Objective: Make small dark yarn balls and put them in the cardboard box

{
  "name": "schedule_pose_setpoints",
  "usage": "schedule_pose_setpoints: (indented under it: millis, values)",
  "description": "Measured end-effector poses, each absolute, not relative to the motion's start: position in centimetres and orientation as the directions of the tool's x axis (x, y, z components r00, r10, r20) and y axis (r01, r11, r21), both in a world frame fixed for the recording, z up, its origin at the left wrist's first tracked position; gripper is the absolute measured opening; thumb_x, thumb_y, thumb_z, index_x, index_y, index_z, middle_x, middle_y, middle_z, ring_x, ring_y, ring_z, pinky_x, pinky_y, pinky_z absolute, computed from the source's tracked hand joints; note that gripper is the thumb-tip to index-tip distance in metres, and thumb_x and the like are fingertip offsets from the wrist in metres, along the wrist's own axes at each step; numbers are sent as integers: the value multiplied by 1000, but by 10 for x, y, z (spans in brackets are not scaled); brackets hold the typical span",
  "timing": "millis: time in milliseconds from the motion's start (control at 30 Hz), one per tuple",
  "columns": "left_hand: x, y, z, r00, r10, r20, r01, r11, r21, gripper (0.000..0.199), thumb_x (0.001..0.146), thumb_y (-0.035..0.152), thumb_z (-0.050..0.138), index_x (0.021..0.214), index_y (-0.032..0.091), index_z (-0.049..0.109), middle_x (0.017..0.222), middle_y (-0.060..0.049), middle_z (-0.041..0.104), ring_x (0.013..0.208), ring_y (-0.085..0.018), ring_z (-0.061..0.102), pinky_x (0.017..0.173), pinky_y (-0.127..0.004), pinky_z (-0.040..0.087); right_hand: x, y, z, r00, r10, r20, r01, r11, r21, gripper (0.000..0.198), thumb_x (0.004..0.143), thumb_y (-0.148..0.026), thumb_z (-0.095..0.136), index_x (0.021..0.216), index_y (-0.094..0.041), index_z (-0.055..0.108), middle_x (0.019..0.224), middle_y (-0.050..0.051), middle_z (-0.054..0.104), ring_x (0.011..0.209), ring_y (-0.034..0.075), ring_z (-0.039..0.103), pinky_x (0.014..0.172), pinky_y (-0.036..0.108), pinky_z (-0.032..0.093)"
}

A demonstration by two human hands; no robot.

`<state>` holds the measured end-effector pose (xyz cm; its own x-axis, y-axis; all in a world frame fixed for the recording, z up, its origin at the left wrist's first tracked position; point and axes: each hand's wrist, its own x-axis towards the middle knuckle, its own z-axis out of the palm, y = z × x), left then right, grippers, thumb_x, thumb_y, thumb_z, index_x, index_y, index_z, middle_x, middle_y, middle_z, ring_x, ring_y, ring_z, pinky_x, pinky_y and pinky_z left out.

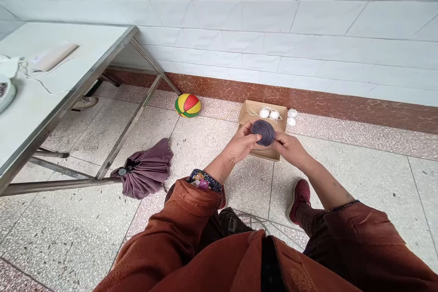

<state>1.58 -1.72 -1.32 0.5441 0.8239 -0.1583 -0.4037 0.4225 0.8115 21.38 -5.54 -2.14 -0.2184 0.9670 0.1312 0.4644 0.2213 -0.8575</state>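
A ball of dark grey-purple yarn [263, 133] is held up in front of me, above an open cardboard box. My left hand [241, 143] is closed around its left side, with the thumb across the front. At the ball's right edge, my right hand [289, 148] has its fingers and thumb pinched together against it; its fingertips are partly hidden, and I cannot see whether a loose strand lies between them. The cardboard box [245, 112] rests on the floor beneath, holding white balls of yarn [268, 113] and a pale loose strand. Both hands cover part of the box.
More white yarn balls [291, 117] lie beside the box near the wall. A colourful ball [188, 105] sits left of it. A folded purple umbrella [148, 171] lies by the metal-framed table [99, 36]. Someone's shoe [85, 103] shows beyond the table's frame.
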Motion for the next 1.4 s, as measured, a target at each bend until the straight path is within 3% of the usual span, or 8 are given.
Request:
schedule_pose_setpoints:
  millis: [167, 300, 400, 600, 733, 933, 1133, 1400]
  values:
    - [17, -13, -16, 427, 885, -183, -277, 321, 906, 56, 65, 25, 77, 118, 21, 60, 112, -6, 65, 105, -20, 59, 98, -36, 44, 215, -62, -6, -387, 921, 50, 352, 198, -915, 29, 94, -47, 63, 81, -22, 69, 73, 0, 65, 66, 15, 58, 63, 28, 46]
    - [16, -16, -14, 525, 832, -179, -136, 290, 947, 64, 63, 22, 76, 125, 22, 60, 119, -7, 64, 108, -22, 58, 99, -38, 42, 222, -61, 2, -227, 968, 107, 244, 163, -956, 26, 93, -48, 65, 86, -23, 71, 80, 1, 69, 74, 17, 62, 71, 31, 50]
    - [17, -20, -16, 658, 728, -195, -81, 326, 942, 77, 64, 23, 79, 137, 25, 55, 121, -9, 63, 107, -23, 58, 97, -40, 43, 224, -58, -1, -96, 980, 172, 273, 192, -942, 25, 93, -47, 65, 83, -25, 70, 81, 2, 69, 76, 19, 63, 75, 35, 52]
    - [20, -27, -15, 790, 610, -61, -253, 415, 874, 82, 64, 26, 81, 142, 30, 54, 136, -10, 60, 126, -28, 54, 104, -43, 40, 219, -54, -13, -18, 971, 237, 394, 225, -891, 21, 94, -41, 63, 84, -25, 71, 83, 2, 72, 80, 20, 64, 79, 37, 51]
    - [18, -26, -8, 757, 649, -73, -316, 463, 828, 76, 64, 26, 78, 137, 29, 59, 133, -9, 62, 122, -28, 57, 99, -41, 45, 219, -52, -22, 0, 979, 205, 459, 182, -869, 23, 96, -39, 57, 83, -23, 67, 82, 3, 70, 76, 20, 63, 74, 34, 49]
    - [17, -18, -9, 557, 815, -159, -426, 445, 788, 62, 66, 27, 75, 126, 22, 60, 124, -10, 64, 114, -26, 62, 94, -41, 50, 214, -55, -29, -155, 972, 177, 551, 233, -801, 20, 96, -34, 52, 85, -23, 64, 80, 4, 69, 76, 21, 65, 70, 33, 50]
    - [19, -14, -17, 389, 892, -230, -371, 380, 847, 57, 63, 22, 76, 117, 22, 59, 116, -6, 64, 106, -20, 61, 95, -37, 49, 212, -62, -13, -301, 939, 166, 434, 290, -853, 25, 97, -44, 59, 87, -24, 69, 81, 2, 71, 72, 18, 63, 68, 32, 50]
    - [19, -20, -17, 607, 759, -236, -114, 378, 919, 69, 62, 20, 73, 130, 23, 61, 116, -7, 65, 104, -22, 58, 95, -38, 45, 224, -58, 0, -121, 985, 122, 244, 148, -958, 25, 89, -45, 69, 77, -22, 68, 71, 0, 65, 66, 16, 58, 65, 31, 49]
